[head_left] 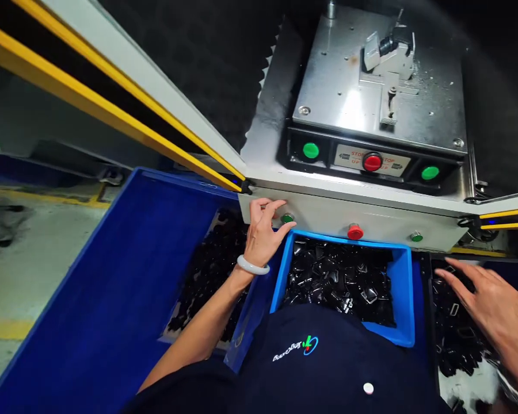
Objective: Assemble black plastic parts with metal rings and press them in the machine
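Observation:
My left hand (pixel 262 229), with a pale bangle on the wrist, is at the white front panel (pixel 319 210). Its fingers are bent and apart, close around a green button (pixel 287 218); whether they touch it I cannot tell. My right hand (pixel 494 302) hovers at the right, fingers apart and holding nothing visible, beside a heap of black glossy parts (pixel 455 333). Between my hands, a light blue bin (pixel 408 299) holds many similar black parts (pixel 336 270). On the steel plate (pixel 328 86) ahead stands a metal fixture (pixel 397 63) with a black piece (pixel 388 45) in it.
A red button (pixel 355 232) and another green button (pixel 416 236) are on the panel. A control box (pixel 302 164) fronts the plate. Yellow-edged bars (pixel 190 141) flank the machine opening. A dark blue container (pixel 112 276) with more black parts stands at the left.

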Demonstrator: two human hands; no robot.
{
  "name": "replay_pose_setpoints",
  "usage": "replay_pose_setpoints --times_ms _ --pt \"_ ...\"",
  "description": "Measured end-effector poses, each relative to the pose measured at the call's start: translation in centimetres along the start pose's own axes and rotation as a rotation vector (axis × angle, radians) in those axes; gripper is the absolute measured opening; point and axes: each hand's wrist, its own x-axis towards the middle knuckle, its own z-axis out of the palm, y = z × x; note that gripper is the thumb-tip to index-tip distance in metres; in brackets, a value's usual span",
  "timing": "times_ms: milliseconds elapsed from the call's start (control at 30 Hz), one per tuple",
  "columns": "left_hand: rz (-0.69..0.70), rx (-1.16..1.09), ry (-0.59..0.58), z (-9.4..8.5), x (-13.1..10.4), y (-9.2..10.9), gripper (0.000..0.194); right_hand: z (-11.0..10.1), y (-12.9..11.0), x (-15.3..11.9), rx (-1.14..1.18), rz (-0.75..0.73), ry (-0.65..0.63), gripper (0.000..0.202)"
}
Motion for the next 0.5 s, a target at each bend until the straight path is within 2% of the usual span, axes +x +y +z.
replay_pose_setpoints --times_ms 100,233,367,500 --pt "-0.006 0.028 -0.066 -0.3 0.5 -1.1 0.047 3.0 -0.4 3.2 -0.045 -0.008 -0.019 0.05" --pt "-0.033 -0.025 -0.15 -1.0 1.0 -1.3 0.043 6.0 0.0 6.4 0.13 -0.061 -0.031 0.044" --pt "-0.097 0.036 -0.105 -0.8 1.4 -0.8 0.036 7.1 0.6 7.3 0.205 -0.005 0.05 0.033" --pt "-0.135 0.13 -0.021 -0.6 0.8 0.8 0.035 7.3 -0.5 6.4 0.101 0.063 0.116 0.031"
